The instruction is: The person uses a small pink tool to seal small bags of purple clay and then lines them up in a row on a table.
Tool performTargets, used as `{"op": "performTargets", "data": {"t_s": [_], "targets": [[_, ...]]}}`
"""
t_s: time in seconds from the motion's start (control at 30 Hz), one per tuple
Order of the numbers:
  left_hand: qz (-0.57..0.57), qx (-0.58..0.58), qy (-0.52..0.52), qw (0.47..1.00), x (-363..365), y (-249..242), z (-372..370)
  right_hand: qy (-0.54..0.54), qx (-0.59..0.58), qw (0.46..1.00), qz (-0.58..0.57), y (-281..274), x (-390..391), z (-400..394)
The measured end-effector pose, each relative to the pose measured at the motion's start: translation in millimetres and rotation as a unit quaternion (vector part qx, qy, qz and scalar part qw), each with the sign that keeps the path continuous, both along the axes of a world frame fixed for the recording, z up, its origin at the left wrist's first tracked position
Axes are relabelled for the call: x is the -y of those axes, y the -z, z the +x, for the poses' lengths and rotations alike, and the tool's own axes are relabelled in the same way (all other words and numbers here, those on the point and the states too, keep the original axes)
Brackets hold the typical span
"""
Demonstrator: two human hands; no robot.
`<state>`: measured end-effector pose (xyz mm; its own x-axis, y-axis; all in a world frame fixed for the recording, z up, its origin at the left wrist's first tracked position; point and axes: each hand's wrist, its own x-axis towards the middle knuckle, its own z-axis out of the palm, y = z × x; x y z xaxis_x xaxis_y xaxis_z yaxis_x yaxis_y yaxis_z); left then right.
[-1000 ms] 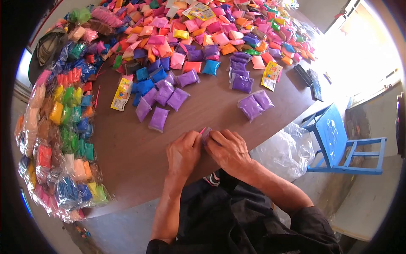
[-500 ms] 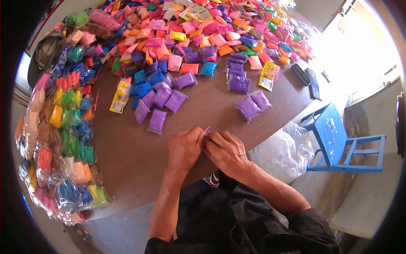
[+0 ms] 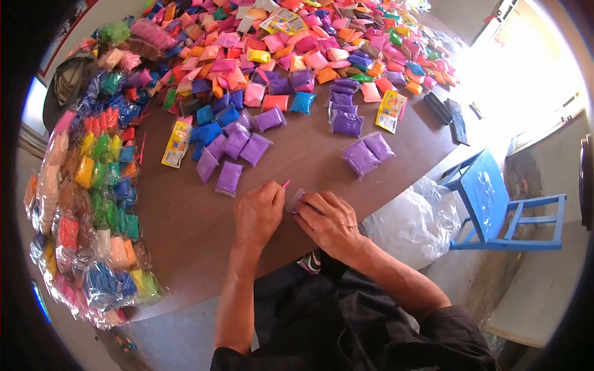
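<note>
My left hand [image 3: 258,211] is closed over the table's near side, with the tip of a thin pink stick [image 3: 285,183] poking out above its fingers. Just right of it, my right hand [image 3: 328,224] pinches a small clear plastic packet [image 3: 296,199], mostly covered by the fingers; its contents cannot be made out. A narrow gap separates the two hands. Beyond the left hand lie loose purple packets [image 3: 229,178]. Past the right hand, a pair of purple packets [image 3: 367,154] rests on the brown table [image 3: 185,241].
A large heap of colourful packets [image 3: 315,60] covers the table's far side. Bundled packets in clear bags [image 3: 99,210] line the left edge. Two yellow printed cards [image 3: 177,143] [image 3: 390,111] lie farther in. At right are a blue chair [image 3: 486,185] and a clear plastic bag [image 3: 411,222].
My hands have moved apart slightly: the left shifted left with the pink stick, the right a little left. More of the clear packet shows now.
</note>
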<state>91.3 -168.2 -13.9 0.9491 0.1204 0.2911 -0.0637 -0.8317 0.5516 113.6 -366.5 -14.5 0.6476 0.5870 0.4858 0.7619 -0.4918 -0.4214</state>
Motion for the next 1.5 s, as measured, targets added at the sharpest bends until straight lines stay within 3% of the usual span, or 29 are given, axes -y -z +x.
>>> {"op": "performTargets", "data": {"t_s": [0.13, 0.33, 0.53, 0.63, 0.77, 1.03, 1.13, 1.23, 1.33, 1.43, 1.5], "targets": [[-0.012, 0.020, 0.050, 0.998, 11, -8, -5, 0.010, 0.007, 1.000, 0.020, 9, 0, -2], [0.046, -0.006, -0.043, 0.998, -10, -2, -1, 0.008, -0.024, 1.000, -0.004, -9, 7, -5], [-0.122, -0.050, -0.026, 0.991, 21, -29, -41, -0.002, -0.081, 0.997, 0.019, -14, 18, -12], [-0.084, 0.024, -0.010, 0.996, 36, -14, -50, -0.012, -0.074, 0.997, 0.022, -5, 25, -12], [-0.046, 0.011, -0.059, 0.997, 22, 15, -44, -0.007, -0.049, 0.998, 0.026, -1, 26, -15], [-0.030, 0.004, 0.016, 0.999, 39, -7, -37, 0.003, -0.030, 0.999, 0.040, 5, 28, -17], [-0.053, -0.026, -0.022, 0.998, 23, -4, -21, 0.008, -0.035, 0.998, 0.044, 3, 28, -19], [-0.039, 0.017, 0.034, 0.999, 24, -15, -19, 0.009, -0.036, 0.998, 0.053, 7, 27, -19], [-0.003, -0.018, 0.086, 0.996, 32, -24, -14, 0.007, -0.032, 0.998, 0.062, 10, 28, -18], [0.037, -0.041, 0.058, 0.997, 20, -10, 7, 0.006, -0.045, 0.997, 0.057, 7, 30, -19], [-0.005, -0.032, 0.038, 0.999, 19, -17, 6, 0.002, -0.053, 0.997, 0.051, 3, 31, -19]]}}
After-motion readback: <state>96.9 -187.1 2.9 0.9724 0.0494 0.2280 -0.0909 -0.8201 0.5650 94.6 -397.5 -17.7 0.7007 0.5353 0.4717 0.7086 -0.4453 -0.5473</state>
